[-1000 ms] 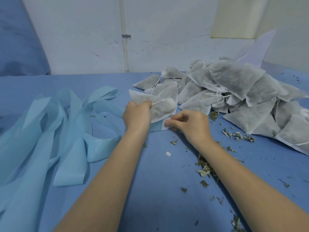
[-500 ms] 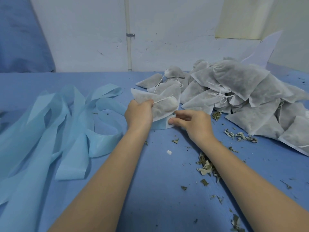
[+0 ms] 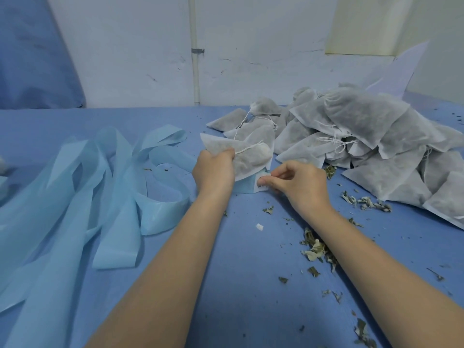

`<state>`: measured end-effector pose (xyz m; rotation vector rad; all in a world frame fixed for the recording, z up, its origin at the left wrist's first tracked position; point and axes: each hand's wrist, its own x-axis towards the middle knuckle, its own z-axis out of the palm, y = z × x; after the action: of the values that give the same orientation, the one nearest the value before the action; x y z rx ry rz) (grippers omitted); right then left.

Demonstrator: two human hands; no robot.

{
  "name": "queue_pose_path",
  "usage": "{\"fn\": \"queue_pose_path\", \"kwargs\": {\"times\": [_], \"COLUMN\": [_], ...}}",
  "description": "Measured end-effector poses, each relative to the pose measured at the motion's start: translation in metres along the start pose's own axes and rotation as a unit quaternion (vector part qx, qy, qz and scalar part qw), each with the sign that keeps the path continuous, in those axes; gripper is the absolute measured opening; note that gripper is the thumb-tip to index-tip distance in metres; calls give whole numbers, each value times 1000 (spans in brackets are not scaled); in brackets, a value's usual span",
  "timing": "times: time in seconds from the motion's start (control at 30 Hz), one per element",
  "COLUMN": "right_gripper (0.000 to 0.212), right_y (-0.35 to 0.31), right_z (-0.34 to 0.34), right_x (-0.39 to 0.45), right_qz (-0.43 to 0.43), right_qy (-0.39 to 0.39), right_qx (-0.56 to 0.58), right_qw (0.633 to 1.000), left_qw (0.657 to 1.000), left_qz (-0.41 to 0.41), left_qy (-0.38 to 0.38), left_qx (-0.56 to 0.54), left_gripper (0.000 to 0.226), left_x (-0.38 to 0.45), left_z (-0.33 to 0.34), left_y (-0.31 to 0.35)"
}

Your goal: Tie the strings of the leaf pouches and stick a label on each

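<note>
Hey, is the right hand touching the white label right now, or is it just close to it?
Touching. In the head view the right hand pinches the small white label between thumb and fingertips, with no gap visible between them.

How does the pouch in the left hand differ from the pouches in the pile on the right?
The held pouch is lifted off the table in the left hand; the piled pouches lie heaped and overlapping. The held one looks paler, the piled ones greyer. Both have white strings.

I see the ribbon strips (image 3: 82,194) lying left on the table (image 3: 241,285), the pouch pile (image 3: 364,144) right, leaf crumbs (image 3: 316,249) before it.
</note>
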<state>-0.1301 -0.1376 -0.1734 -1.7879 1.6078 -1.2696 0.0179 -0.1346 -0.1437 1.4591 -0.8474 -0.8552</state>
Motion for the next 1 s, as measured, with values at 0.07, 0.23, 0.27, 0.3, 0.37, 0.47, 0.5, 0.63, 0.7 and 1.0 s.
{"fn": "queue_pose_path", "kwargs": {"times": [0.07, 0.23, 0.27, 0.3, 0.37, 0.47, 0.5, 0.63, 0.7, 1.0], "right_gripper": [24, 24, 24, 24, 23, 22, 21, 22, 22, 27], "right_y": [-1, -3, -3, -4, -6, -9, -10, -13, -16, -28], "right_z": [0, 2, 2, 3, 4, 4, 4, 3, 2, -25], "right_x": [-2, -8, -8, -9, -8, -10, -12, -19, -21, -8], "right_qz": [-1, 0, -2, -4, -9, -26, -38, -88, -95, -78], "right_qy": [2, -3, -5, -5, -7, -17, -23, -63, -80, -136], "right_qx": [2, 5, 2, -4, -15, -28, -34, -80, -103, -97], "right_qw": [1000, 1000, 1000, 1000, 1000, 999, 998, 991, 987, 983], "left_qw": [1000, 1000, 1000, 1000, 1000, 1000, 1000, 1000, 1000, 999], "left_qz": [-3, -7, -7, -9, -10, -9, -9, -2, 3, 31], "left_qy": [0, -2, -1, 0, 1, 2, 2, -1, -5, -31], "left_qx": [1, 8, 7, 6, 7, 9, 9, 4, 3, -32], "left_gripper": [17, 19, 19, 19, 20, 22, 23, 22, 21, 21], "left_x": [0, -1, -1, -1, -1, -2, -2, -3, -3, -6], "left_z": [1, 2, 2, 1, 1, 1, 1, 1, 1, -6], "left_y": [0, 1, 0, 0, 0, 0, 0, 0, 1, 4]}}
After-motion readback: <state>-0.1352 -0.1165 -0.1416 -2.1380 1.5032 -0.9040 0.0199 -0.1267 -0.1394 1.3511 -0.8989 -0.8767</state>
